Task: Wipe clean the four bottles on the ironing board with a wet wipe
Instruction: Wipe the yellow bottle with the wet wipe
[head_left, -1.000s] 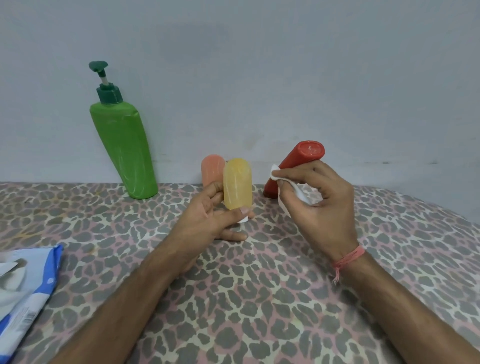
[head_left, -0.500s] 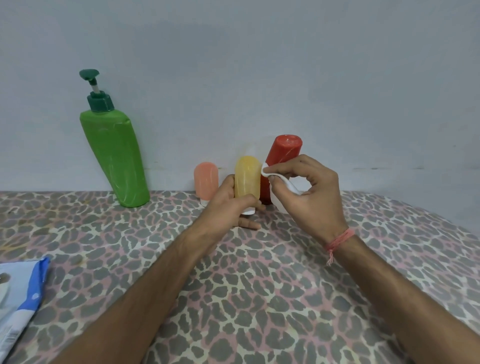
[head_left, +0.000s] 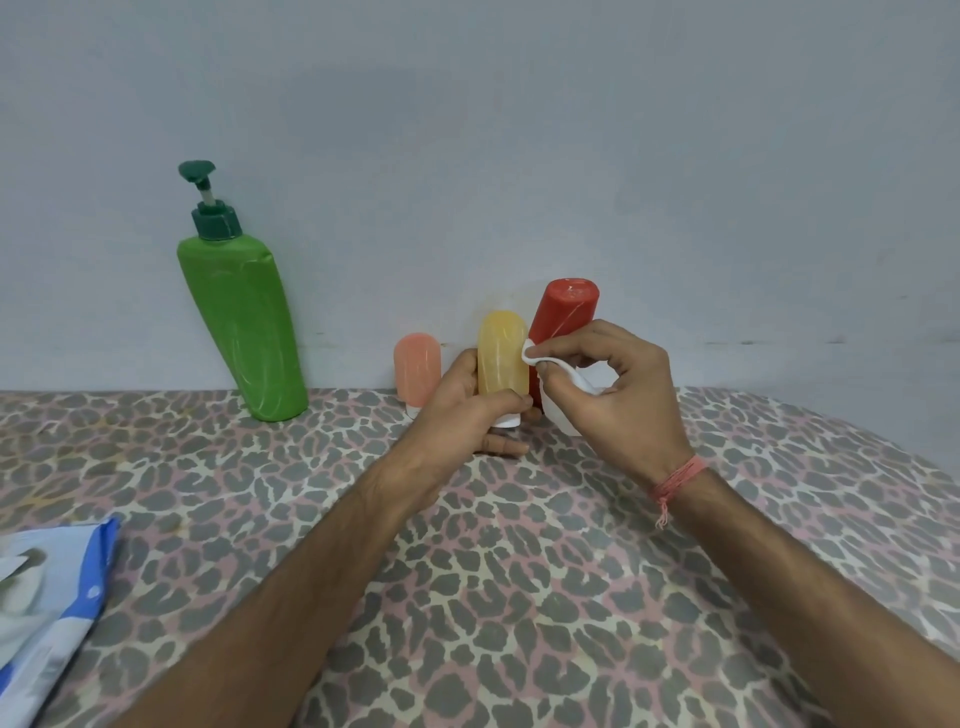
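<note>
Lower left of frame: wipes pack (head_left: 47, 587) on ironing board (head_left: 519, 597). Centre: my left hand (head_left: 457, 415) grips yellow bottle (head_left: 503, 358) low, cap down, off the board. My right hand (head_left: 613, 395) pinches wet wipe (head_left: 540, 361), tip touching bottle's right side. Step: wiping yellow btl. Next, prob. rotate w/ left, stroke down. Behind: pink bottle (head_left: 417, 369), red bottle (head_left: 563, 317); green pump bottle (head_left: 241, 327) upper left, leaning at wall.

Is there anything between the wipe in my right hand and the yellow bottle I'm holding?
Nothing visible. The wet wipe, pinched in the right hand, already touches the yellow bottle, which the left hand holds off the board.
</note>
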